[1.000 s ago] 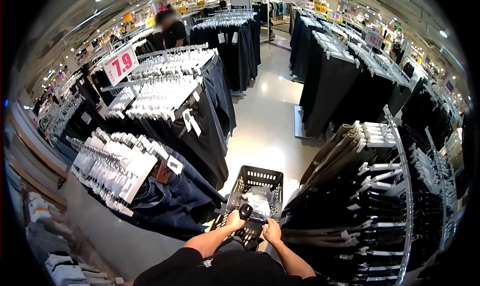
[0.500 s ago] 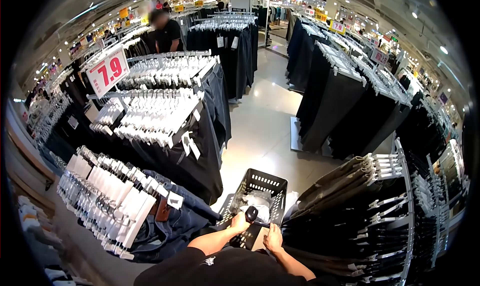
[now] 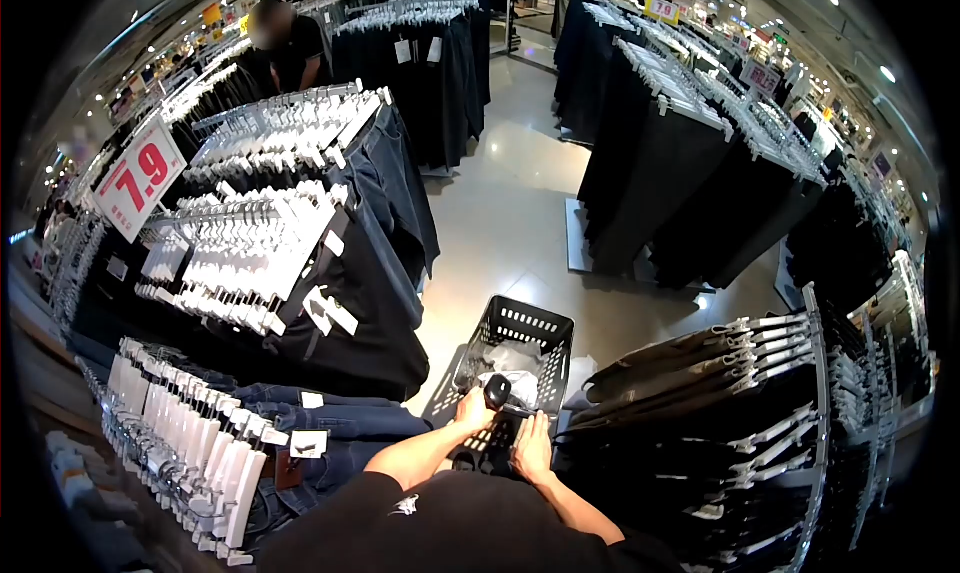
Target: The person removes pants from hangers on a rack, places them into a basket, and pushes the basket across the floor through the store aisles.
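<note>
A black perforated basket (image 3: 560,358) is in front of my body, with clear and white plastic-wrapped items (image 3: 512,361) inside. My left hand (image 3: 474,411) is closed round a black object with a rounded head (image 3: 497,391), held over the near part of the basket. At the basket's near right edge lies my right hand (image 3: 533,445), its fingers stretched forward and nothing visible gripped in it.
Racks of jeans (image 3: 340,423) and dark trousers (image 3: 385,323) stand on the left, olive and black trousers (image 3: 660,373) on the right. A tiled aisle (image 3: 500,213) runs ahead. A person (image 3: 292,48) in black stands behind the left racks.
The racks have shifted down and left in view as the basket and I moved forward. My right hand's fingers have straightened from their earlier curl at the basket edge.
</note>
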Tool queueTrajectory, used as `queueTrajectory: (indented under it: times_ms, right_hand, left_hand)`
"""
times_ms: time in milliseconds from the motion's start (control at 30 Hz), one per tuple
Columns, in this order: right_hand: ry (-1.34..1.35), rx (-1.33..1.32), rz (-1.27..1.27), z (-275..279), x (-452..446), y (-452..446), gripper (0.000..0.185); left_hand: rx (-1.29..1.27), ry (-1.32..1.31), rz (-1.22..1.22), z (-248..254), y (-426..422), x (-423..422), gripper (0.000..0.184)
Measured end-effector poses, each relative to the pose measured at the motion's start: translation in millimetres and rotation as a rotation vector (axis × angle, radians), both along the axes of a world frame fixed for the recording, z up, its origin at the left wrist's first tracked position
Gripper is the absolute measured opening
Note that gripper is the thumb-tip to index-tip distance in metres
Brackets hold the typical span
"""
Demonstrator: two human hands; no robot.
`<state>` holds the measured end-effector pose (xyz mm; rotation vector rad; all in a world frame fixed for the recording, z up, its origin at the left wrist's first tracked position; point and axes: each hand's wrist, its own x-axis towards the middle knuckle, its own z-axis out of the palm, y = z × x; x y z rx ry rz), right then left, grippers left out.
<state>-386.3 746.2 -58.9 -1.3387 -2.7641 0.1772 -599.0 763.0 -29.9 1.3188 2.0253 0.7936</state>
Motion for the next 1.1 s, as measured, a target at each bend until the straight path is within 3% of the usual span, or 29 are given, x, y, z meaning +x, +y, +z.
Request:
queueTrajectory:
  times_ms: [33,67,133,200,233,300,400,567,600,700,767,833,1100]
  right_hand:
    - [0.053,-0.061,-0.026,14.8,0.0,6.0,0.076]
    - [0.110,-0.117,-0.054,29.2,-1.9,14.8,0.074]
    - [0.168,-0.169,-0.090,32.5,-2.6,32.6,0.073]
    - [0.152,-0.038,-0.058,10.2,-5.2,55.8,0.076]
    - [0.139,0.018,-0.055,29.1,-9.4,57.4,0.078]
    - [0.036,-0.142,-0.055,43.9,-6.2,71.1,0.077]
    - [0.040,-0.143,-0.088,38.3,-5.0,89.1,0.076]
    - [0.142,-0.171,-0.155,41.1,-10.5,122.5,0.076]
    - [0.016,-0.142,-0.149,39.2,-11.5,128.8,0.075]
    - [-0.016,-0.126,-0.157,41.6,-18.5,150.5,0.075]
    - [-0.062,-0.141,-0.168,38.8,-22.6,165.9,0.074]
    - [0.083,-0.161,-0.151,41.1,-24.4,179.6,0.080]
    - [-0.046,-0.180,-0.181,48.2,-52.4,229.4,0.087]
  left_hand:
    - [0.087,-0.010,-0.006,-31.6,9.2,-2.3,0.041]
    - [0.019,-0.004,0.006,0.4,16.4,-1.6,0.043]
    - [-0.070,-0.011,0.025,8.7,35.0,0.2,0.045]
    - [-0.088,-0.005,0.033,22.7,50.0,-0.8,0.046]
    - [-0.142,-0.023,0.050,35.4,57.8,-4.3,0.044]
    - [-0.271,-0.068,0.038,52.5,74.7,-1.0,0.042]
    - [-0.220,-0.052,0.027,17.7,94.7,-4.5,0.041]
    - [-0.159,-0.022,0.004,8.7,133.1,-10.7,0.042]
    - [-0.164,-0.017,0.001,10.5,138.0,-10.8,0.043]
    - [-0.179,-0.039,-0.003,-8.2,166.0,-20.4,0.044]
    - [-0.146,-0.038,0.002,-11.9,179.6,-25.3,0.045]
    - [-0.152,-0.093,-0.032,1.8,193.7,-31.5,0.044]
    - [-0.020,-0.071,0.011,-8.8,236.4,-74.1,0.042]
